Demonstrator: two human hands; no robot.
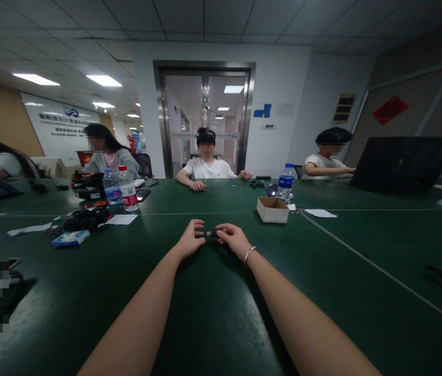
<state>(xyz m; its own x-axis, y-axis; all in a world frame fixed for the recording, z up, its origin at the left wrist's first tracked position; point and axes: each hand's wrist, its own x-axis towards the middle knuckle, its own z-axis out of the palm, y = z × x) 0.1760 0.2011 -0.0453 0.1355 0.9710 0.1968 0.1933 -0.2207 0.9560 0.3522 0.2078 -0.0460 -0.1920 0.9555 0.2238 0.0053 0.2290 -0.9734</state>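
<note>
The right hand [236,242] pinches a small black connector [212,234] in its fingers over the worktop [213,308]; the left hand [189,241], fingers parted and empty, is just left. Farther right, an open-topped box [272,213], contents unclear, stands near a blue-capped bottle [285,181].

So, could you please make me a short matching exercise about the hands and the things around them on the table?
Things
1. Black USB-type stick
2. Silver bracelet
3. Open-topped cardboard box
4. Left hand

Places and states
A. Around the right wrist
B. Open, holding nothing
C. Held in the fingers of the right hand
D. On the table, by a blue-capped bottle

Right pairs: 1-C, 2-A, 3-D, 4-B
</note>
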